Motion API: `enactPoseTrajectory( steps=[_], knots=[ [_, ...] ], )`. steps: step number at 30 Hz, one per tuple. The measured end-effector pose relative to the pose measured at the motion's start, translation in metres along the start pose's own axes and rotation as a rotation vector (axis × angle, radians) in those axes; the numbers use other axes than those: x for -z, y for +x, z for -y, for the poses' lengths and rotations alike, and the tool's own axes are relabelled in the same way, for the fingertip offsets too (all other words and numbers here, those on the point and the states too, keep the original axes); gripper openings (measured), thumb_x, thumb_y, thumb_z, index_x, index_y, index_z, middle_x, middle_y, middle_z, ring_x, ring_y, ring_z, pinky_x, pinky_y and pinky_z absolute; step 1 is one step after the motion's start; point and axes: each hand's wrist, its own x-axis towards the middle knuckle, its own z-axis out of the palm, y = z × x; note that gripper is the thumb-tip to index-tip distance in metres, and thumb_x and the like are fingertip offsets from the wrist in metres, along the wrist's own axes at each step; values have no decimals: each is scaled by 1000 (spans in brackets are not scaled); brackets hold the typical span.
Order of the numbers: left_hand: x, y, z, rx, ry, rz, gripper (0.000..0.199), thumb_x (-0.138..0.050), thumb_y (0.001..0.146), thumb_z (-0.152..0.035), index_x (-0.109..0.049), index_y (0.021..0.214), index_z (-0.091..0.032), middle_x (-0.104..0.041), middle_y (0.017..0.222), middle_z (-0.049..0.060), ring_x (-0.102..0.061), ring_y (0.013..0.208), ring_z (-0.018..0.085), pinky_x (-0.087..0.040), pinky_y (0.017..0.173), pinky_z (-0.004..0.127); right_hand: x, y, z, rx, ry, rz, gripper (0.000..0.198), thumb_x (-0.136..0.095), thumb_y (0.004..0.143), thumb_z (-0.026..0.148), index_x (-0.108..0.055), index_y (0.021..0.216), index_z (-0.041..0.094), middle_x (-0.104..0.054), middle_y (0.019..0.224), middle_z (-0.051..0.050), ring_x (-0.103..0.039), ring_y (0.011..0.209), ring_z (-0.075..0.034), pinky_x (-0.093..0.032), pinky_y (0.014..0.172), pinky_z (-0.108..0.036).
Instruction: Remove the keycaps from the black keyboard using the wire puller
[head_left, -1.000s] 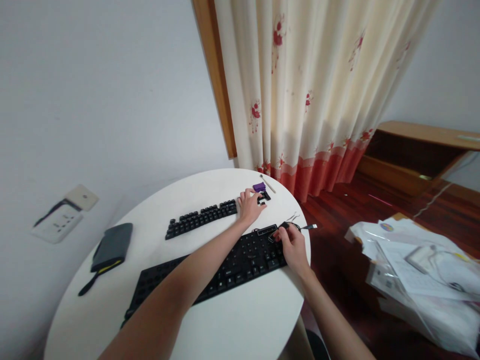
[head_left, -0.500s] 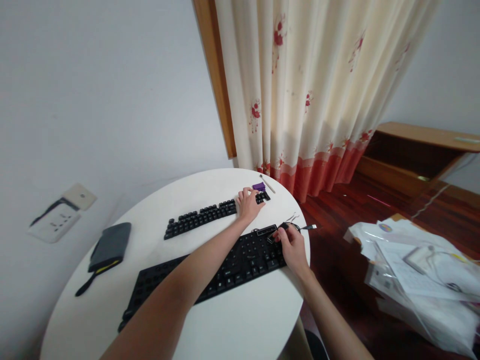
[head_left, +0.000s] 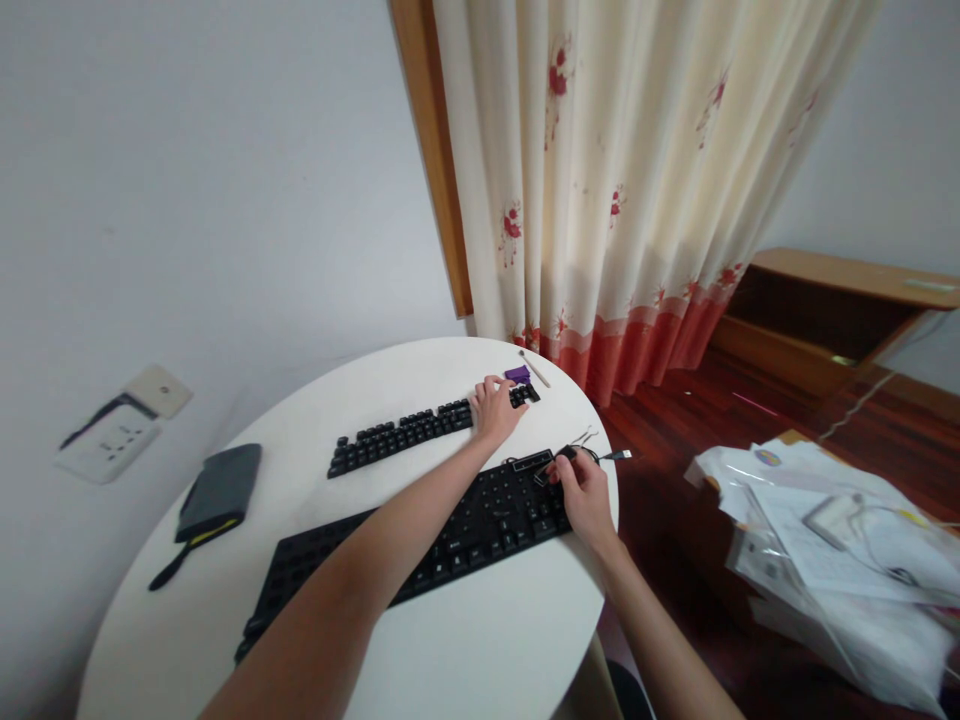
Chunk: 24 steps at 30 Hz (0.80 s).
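My left hand (head_left: 495, 410) reaches across to the rows of loose black keycaps (head_left: 401, 435) at the table's far side. Its fingers are spread and bent down, touching keycaps near the right end; the fingertips are partly hidden. Nearer to me lies a black keyboard (head_left: 480, 530); its left part looks bare of keycaps, and my left forearm crosses above it. My right hand (head_left: 586, 490) is closed on a keycap puller (head_left: 566, 455), a small black handle with thin wire prongs, over the keyboard's upper right corner. A USB plug (head_left: 619, 455) sticks out beyond this hand.
A purple item (head_left: 517, 374) and a thin brush-like stick (head_left: 535, 370) lie at the round white table's (head_left: 480, 650) far edge. A dark grey pouch (head_left: 221, 490) sits at left. Plastic bags and papers (head_left: 817, 560) are off to the right, below a curtain (head_left: 600, 200).
Both hands keep nearly the same place and pose. The view has shifted very slightly.
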Motion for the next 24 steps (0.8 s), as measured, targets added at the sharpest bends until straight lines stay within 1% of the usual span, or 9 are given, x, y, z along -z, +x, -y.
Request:
enactPoseTrajectory(
  steps=[2, 5, 7, 9, 12, 14, 18, 21, 24],
  knots=[
    [5, -1, -3, 2, -5, 3, 45, -71, 79, -46, -58, 119, -29, -46, 129, 7, -39, 119, 29, -32, 96, 42, 1, 1, -1, 10, 7, -22, 28, -50, 93, 38, -56, 71, 21, -59, 66, 0, -55, 64, -17, -43, 61, -28],
    [17, -5, -7, 5, -14, -8, 41, -66, 83, -46, -58, 119, -28, -48, 130, 8, -40, 119, 30, -34, 95, 42, 3, 2, -4, 22, 7, -102, 25, -52, 91, 36, -54, 72, 21, -55, 65, 2, -52, 62, -16, -41, 60, -28],
    [27, -13, -8, -13, -23, 0, 36, -62, 87, -42, -58, 120, -28, -51, 128, 8, -42, 118, 29, -34, 95, 42, 4, 2, -6, 23, -8, -166, 26, -52, 91, 37, -53, 70, 21, -52, 64, 2, -49, 61, -16, -40, 60, -27],
    [37, -27, -8, -69, -40, 52, 29, -59, 89, -35, -60, 117, -27, -56, 122, 7, -45, 115, 28, -35, 94, 42, 5, 2, -7, 20, -26, -179, 28, -50, 92, 38, -52, 69, 21, -52, 64, 2, -48, 61, -16, -39, 59, -27],
    [52, -58, -6, -199, -96, 182, 17, -56, 89, -25, -65, 103, -26, -62, 112, 5, -50, 109, 26, -36, 93, 42, 4, 2, -8, 43, -53, -86, 27, -50, 91, 37, -53, 70, 21, -54, 66, 1, -48, 64, -17, -38, 60, -28],
    [61, -83, -6, -266, -150, 244, 15, -53, 90, -23, -66, 98, -26, -65, 106, 3, -53, 106, 24, -39, 91, 41, 4, 2, -8, 80, -75, -33, 25, -50, 91, 35, -53, 70, 21, -53, 68, 0, -48, 65, -17, -37, 61, -28],
    [68, -121, -14, -355, -245, 346, 15, -53, 89, -19, -66, 94, -25, -66, 98, 3, -57, 99, 22, -43, 86, 37, 3, 3, -6, 142, -101, -2, 26, -49, 92, 34, -50, 69, 21, -51, 66, 1, -47, 65, -18, -37, 62, -29],
    [66, -133, -22, -375, -256, 373, 11, -58, 85, -20, -66, 93, -22, -65, 99, 5, -58, 99, 23, -44, 86, 37, 3, 3, -7, 164, -99, 71, 26, -48, 92, 33, -53, 69, 21, -55, 68, -1, -49, 67, -18, -39, 64, -30],
    [61, -136, -26, -362, -258, 357, 13, -62, 83, -24, -67, 95, -22, -65, 102, 6, -58, 100, 24, -44, 89, 38, 4, 2, -7, 174, -96, 128, 25, -49, 92, 33, -57, 72, 21, -57, 71, -2, -51, 69, -19, -40, 67, -31]
  ],
)
